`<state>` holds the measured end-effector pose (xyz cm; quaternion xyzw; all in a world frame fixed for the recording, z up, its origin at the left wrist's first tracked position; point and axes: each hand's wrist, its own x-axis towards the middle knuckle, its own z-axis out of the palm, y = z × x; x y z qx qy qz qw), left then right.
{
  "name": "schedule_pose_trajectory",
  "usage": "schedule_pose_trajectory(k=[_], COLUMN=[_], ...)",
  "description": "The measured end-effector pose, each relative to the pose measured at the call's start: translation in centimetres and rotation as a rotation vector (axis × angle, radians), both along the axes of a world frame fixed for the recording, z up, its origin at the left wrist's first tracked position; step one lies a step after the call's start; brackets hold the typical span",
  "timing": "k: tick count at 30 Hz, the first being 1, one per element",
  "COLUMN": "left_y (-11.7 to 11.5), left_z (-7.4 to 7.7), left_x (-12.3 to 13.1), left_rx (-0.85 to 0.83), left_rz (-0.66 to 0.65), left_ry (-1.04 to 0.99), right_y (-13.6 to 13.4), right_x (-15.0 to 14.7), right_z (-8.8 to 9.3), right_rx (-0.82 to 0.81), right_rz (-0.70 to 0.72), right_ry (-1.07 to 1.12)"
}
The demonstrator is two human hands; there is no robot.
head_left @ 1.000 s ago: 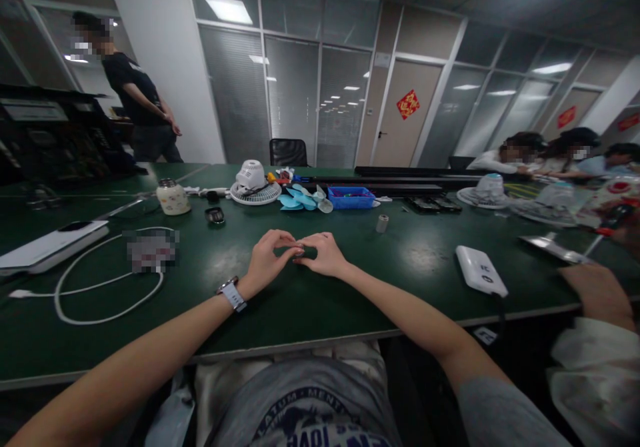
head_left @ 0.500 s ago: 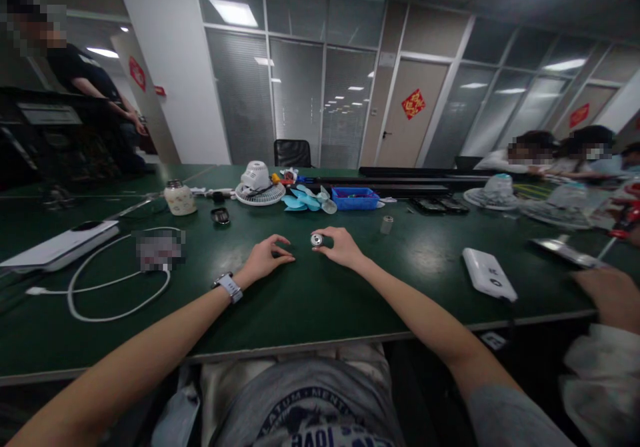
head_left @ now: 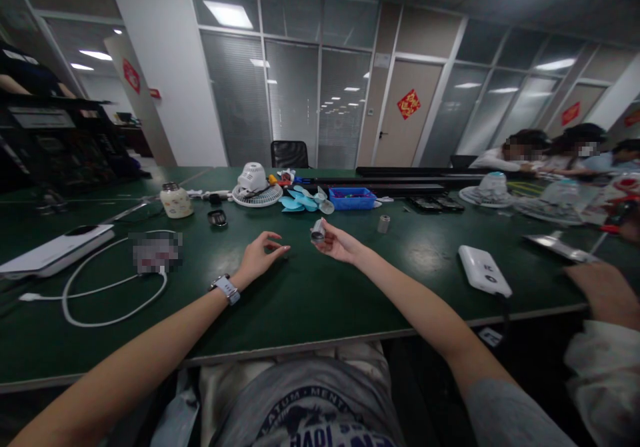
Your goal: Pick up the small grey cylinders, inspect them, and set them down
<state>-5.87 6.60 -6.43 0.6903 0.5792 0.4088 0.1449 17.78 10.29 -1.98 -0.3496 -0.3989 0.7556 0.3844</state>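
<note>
Between the thumb and fingers of my right hand (head_left: 341,242) is a small silver metal cylinder (head_left: 317,231), held just above the green table (head_left: 320,300). One open-looking end of it faces down toward me. My left hand (head_left: 260,255) is to its left, fingers curved and apart, with nothing in them; a watch is on that wrist. A second small metal cylinder (head_left: 383,224) stands upright on the table, to the right of my right hand.
Farther back are a white fan part (head_left: 253,190), light-blue fan blades (head_left: 300,200) and a blue tray (head_left: 353,199). A patterned jar (head_left: 176,202) and a white cable (head_left: 70,300) lie left. On the right are a white power bank (head_left: 484,271) and a co-worker's hand (head_left: 603,290).
My right hand has turned the metal cylinder, so its end that faced me with holes now tilts downward and its side shows. My left hand has barely moved.
</note>
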Motion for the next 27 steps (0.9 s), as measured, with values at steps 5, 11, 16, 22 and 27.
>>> schedule_pose_trajectory(k=[5, 11, 16, 22, 27], left_y=[-0.3, -0.2, 0.1, -0.1, 0.0], left_z=[0.5, 0.4, 0.1, 0.3, 0.3], left_x=[0.3, 0.4, 0.3, 0.3, 0.2], left_rx=[-0.035, -0.045, -0.068, -0.074, -0.068], left_rz=[0.041, 0.053, 0.061, 0.067, 0.110], left_ry=[-0.012, -0.033, -0.035, -0.042, -0.100], right_y=[2.2, 6.5, 8.3, 9.3, 8.0], right_x=[1.8, 8.1, 10.3, 10.0, 9.6], right_z=[-0.1, -1.4, -3.3, -4.6, -3.5], right_rx=[0.190, 0.824, 0.770, 0.739, 0.790], right_rz=[-0.212, -0.791, -0.794, -0.719, -0.767], right_ry=[-0.175, -0.951, -1.189, -1.271, -1.282])
